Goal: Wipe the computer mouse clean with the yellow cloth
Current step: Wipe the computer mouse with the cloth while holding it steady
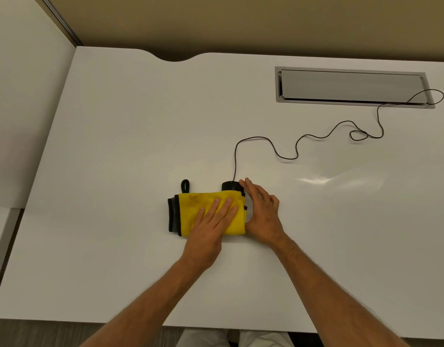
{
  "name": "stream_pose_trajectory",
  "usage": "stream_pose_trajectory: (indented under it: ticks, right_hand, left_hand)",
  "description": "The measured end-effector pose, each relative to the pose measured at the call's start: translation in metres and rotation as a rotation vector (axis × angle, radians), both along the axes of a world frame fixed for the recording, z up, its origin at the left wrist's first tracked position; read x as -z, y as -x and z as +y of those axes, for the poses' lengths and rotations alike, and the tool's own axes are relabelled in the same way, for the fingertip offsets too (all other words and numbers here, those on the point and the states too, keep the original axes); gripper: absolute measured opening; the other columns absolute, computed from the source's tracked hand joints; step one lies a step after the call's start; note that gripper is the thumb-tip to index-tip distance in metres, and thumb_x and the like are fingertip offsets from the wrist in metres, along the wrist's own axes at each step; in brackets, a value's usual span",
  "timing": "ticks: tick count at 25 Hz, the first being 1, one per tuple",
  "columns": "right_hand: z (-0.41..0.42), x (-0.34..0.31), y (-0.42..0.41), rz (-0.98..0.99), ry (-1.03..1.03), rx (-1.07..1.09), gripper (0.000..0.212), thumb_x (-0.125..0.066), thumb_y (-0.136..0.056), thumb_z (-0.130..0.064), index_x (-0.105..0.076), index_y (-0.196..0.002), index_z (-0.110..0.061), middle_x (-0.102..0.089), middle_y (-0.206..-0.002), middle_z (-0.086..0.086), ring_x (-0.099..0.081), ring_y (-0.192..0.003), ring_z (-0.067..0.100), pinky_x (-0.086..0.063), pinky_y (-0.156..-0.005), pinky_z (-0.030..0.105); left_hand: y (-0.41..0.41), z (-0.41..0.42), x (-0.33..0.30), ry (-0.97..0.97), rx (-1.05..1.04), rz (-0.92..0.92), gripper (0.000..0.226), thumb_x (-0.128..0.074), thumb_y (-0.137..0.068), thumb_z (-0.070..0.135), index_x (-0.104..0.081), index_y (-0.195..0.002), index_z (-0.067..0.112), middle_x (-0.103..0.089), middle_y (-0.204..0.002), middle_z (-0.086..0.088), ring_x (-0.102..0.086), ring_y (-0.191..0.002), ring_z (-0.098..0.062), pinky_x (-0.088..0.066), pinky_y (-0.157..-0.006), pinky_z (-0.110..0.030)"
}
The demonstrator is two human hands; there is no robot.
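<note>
Desk (115,171), white and glossy, fills nearly the whole head view, its far edge cut by a shallow curved notch. Cable hatch (351,86), a grey rectangular flap, is set into the surface near the far right corner. Two bare forearms come in from the near edge. Yellow cloth (191,209), folded, with dark grey edging on its left side and a black hanging loop at its far left corner, lies about midway across the surface, somewhat nearer the near edge than the far one; faint dark smudges show on its far part. Left hand (211,221) lies flat on the cloth, fingers spread and extended, palm down, gripping nothing. Right hand (262,209) stands just beside the cloth's right edge, fingers loosely curved, fingertips touching the mouse's right side; whether it actually grips, I cannot tell. Computer mouse (230,185), black, sits mostly under the cloth's far right corner, only its far end showing. Mouse cable (286,157), thin and black, snakes from that end across the surface to the hatch.
</note>
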State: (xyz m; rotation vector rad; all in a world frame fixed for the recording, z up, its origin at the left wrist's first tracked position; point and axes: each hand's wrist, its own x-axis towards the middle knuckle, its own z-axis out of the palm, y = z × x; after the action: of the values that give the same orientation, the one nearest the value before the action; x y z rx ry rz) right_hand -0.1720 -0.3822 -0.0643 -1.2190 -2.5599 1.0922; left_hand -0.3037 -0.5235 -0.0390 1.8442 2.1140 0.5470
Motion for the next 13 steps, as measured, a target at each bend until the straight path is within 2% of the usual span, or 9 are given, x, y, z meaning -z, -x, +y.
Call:
stream_pose_trajectory:
  ticks: [3, 7, 10, 13]
  right_hand:
    - [0.000, 0.000, 0.001, -0.010, 0.022, 0.008, 0.105, -0.065, -0.068, -0.073, -0.018, -0.154, -0.035, -0.029, -0.158, -0.005, -0.021, -0.143, 0.011, -0.010, -0.110, 0.034]
    - [0.001, 0.000, -0.001, -0.028, 0.043, -0.037, 0.115, -0.069, -0.064, -0.074, -0.013, -0.155, -0.033, -0.030, -0.157, 0.002, -0.020, -0.145, 0.017, -0.014, -0.112, 0.041]
    - [0.004, -0.002, -0.004, -0.011, 0.056, -0.069, 0.115, -0.068, -0.066, -0.072, -0.010, -0.156, -0.031, -0.025, -0.160, -0.001, -0.015, -0.146, 0.015, -0.009, -0.112, 0.039]
    - [0.006, -0.005, -0.006, -0.005, 0.065, -0.089, 0.114, -0.070, -0.069, -0.068, -0.008, -0.157, -0.031, -0.020, -0.161, -0.005, -0.012, -0.147, 0.012, -0.005, -0.112, 0.035]
  left_hand:
    - [0.008, -0.016, 0.009, -0.024, 0.061, 0.083, 0.095, -0.070, -0.068, -0.018, -0.037, -0.150, 0.017, -0.040, -0.155, -0.007, -0.036, -0.143, -0.034, -0.033, -0.110, -0.060]
    - [0.015, -0.028, 0.012, 0.001, 0.130, 0.141, 0.099, -0.080, -0.066, -0.011, -0.035, -0.149, 0.021, -0.043, -0.154, -0.005, -0.041, -0.141, -0.032, -0.034, -0.108, -0.062]
    - [0.014, -0.031, 0.013, 0.015, 0.120, 0.152, 0.101, -0.079, -0.065, -0.012, -0.035, -0.149, 0.023, -0.039, -0.155, -0.002, -0.040, -0.142, -0.031, -0.032, -0.109, -0.062]
    - [0.014, -0.036, 0.013, 0.023, 0.168, 0.171, 0.099, -0.080, -0.064, -0.010, -0.038, -0.148, 0.023, -0.046, -0.152, -0.003, -0.043, -0.139, -0.032, -0.032, -0.107, -0.064]
